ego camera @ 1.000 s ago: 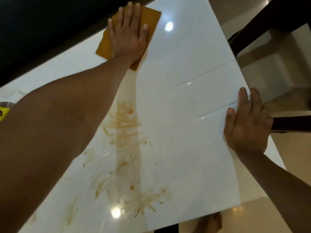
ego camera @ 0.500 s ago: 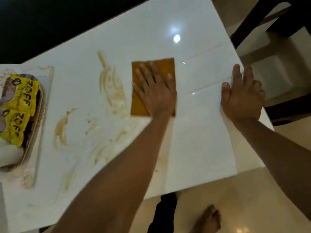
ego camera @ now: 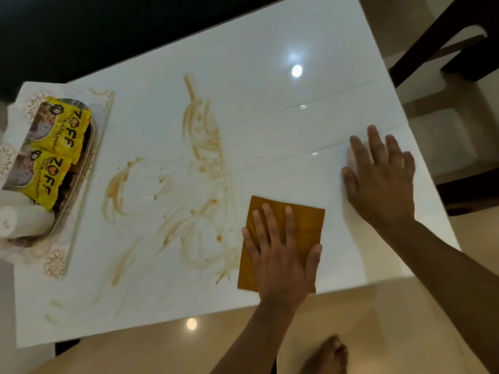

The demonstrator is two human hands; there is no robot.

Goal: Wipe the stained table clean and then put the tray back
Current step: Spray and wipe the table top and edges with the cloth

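Left hand [ego camera: 280,255]: fingers spread flat on square orange cloth [ego camera: 305,225] near front edge of glossy white table [ego camera: 270,109]. Right hand [ego camera: 380,179]: flat, bracing. Brown smears [ego camera: 199,130] mid-table; oval tray [ego camera: 81,179] far left; beige tiled floor [ego camera: 151,344].

Count: 1 desk [ego camera: 270,49]; 1 orange cloth [ego camera: 305,225]; 1 tray [ego camera: 89,157]; 2 yellow packets [ego camera: 67,128], [ego camera: 43,182]; 1 white roll [ego camera: 24,222]; 2 hands [ego camera: 280,263], [ego camera: 380,179]; 1 bare foot [ego camera: 328,354].

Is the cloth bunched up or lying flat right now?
Flat. The cloth lies as a square on the table, with the left hand pressing it, fingers straight.
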